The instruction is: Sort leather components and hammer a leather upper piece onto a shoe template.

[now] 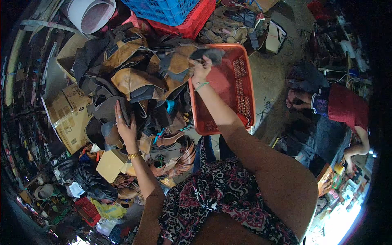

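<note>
Sprawling pile [136,83]: brown-and-dark-grey flexible pieces, overlapping, left of centre.
Co-worker [347,106]: at right, dark red garment, well apart from the pile.
Basket [250,81]: orange-red, rectangular, perforated walls; stands just right of the pile, before the wearer.
Crates: 2 stacked at the far edge, a blue crate [163,10] on a red crate [198,20].
Carton [67,122]: brown cardboard, taped, left of the pile.
White container [90,18]: round, open-mouthed, beyond the pile at upper left.
Left hand [127,131]: fingers extended along a dark piece [109,109] at the pile's near side; whether it grips, cannot tell.
Right hand [200,70]: closed on 1 grey piece [212,54], at the basket's far left corner; piece blurred.
Wristbands: 2 noted, gold band [134,155] on the left wrist, green band [201,86] on the right.
</note>
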`<state>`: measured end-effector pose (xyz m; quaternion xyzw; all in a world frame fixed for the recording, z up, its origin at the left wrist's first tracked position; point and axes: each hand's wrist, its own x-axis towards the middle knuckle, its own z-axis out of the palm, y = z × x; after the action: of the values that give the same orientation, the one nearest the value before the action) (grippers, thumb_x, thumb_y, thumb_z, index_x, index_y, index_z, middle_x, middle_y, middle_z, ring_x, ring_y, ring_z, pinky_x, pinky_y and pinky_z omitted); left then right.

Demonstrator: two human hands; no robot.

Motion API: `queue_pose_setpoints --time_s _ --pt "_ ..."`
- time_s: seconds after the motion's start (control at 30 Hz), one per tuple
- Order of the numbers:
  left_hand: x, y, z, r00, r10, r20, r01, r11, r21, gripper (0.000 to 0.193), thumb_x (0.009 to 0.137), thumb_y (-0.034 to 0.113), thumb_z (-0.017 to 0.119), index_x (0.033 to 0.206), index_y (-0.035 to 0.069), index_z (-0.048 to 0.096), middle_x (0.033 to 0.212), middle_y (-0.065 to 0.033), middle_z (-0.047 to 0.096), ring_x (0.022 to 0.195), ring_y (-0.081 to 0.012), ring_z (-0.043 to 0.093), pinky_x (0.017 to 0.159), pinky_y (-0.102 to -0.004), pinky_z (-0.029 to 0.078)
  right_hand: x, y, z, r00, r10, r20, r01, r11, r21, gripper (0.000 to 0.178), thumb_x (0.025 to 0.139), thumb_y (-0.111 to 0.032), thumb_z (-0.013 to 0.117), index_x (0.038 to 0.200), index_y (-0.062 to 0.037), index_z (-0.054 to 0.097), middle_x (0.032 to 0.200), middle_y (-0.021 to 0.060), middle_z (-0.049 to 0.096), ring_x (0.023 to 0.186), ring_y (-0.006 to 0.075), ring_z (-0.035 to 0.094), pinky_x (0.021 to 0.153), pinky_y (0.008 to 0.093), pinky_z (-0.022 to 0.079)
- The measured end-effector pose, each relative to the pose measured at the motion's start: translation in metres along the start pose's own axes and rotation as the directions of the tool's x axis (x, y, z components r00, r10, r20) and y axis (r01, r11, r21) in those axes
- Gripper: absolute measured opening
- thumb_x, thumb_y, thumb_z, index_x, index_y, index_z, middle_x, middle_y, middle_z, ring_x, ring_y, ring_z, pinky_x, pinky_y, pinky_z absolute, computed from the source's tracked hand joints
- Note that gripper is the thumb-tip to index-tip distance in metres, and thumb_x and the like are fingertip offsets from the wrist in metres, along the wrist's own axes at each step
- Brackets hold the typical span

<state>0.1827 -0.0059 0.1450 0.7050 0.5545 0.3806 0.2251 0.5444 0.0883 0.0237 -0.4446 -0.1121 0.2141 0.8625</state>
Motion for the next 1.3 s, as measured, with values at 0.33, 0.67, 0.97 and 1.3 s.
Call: queue_pose_setpoints --time_s 0.33,0.67,0.97,1.3 --pt "-0.042 -0.018 -0.051 0.989 -0.126 -0.071 0.133 0.986 0.104 0.069 0.094 0.008 0.067 0.157 0.007 0.038 0.158 -0.019 0.044 0.145 -0.036 0.043 0.118 -0.042 0.034 -0.113 0.007 0.138 0.676 0.336 0.656 -0.289 0.94 -0.183 0.077 0.079 0.002 0.081 0.145 -0.0042 0.041 0.14 0.0148 0.051 0.129 0.0218 0.052 0.1 0.0339 0.052" --pt "-0.018 -0.009 -0.002 0.998 -0.062 0.033 0.06 0.996 0.063 0.07 0.094 0.008 0.066 0.158 0.014 0.038 0.155 -0.0204 0.047 0.138 -0.0421 0.048 0.11 -0.045 0.043 -0.001 0.064 -0.049 0.747 0.544 0.381 0.494 -0.072 -0.866 0.089 0.091 -0.046 0.069 0.162 -0.0129 0.026 0.166 0.0201 0.025 0.148 0.0402 0.034 0.116 0.0527 0.037" --pt "-0.026 -0.043 -0.022 0.97 -0.163 0.182 0.115 0.962 0.247 0.106 0.081 0.026 0.082 0.165 0.021 0.017 0.159 -0.0328 0.031 0.139 -0.0516 0.042 0.106 -0.0533 0.046 -0.104 -0.095 -0.233 0.578 0.649 0.494 0.484 0.215 -0.848 0.04 0.078 -0.011 0.075 0.118 -0.0072 0.07 0.116 0.0159 0.071 0.106 0.0347 0.069 0.088 0.045 0.056" --pt "0.044 0.053 0.019 0.918 0.311 0.248 -0.268 0.944 -0.193 0.064 0.089 0.019 0.077 0.144 -0.003 0.052 0.137 -0.028 0.06 0.121 -0.0402 0.061 0.102 -0.0438 0.048 -0.102 -0.221 -0.245 0.809 0.548 0.211 -0.14 0.53 -0.837 0.043 0.089 0.01 0.065 0.132 0.0068 0.061 0.096 0.0146 0.075 0.078 0.0226 0.075 0.069 0.0333 0.064"
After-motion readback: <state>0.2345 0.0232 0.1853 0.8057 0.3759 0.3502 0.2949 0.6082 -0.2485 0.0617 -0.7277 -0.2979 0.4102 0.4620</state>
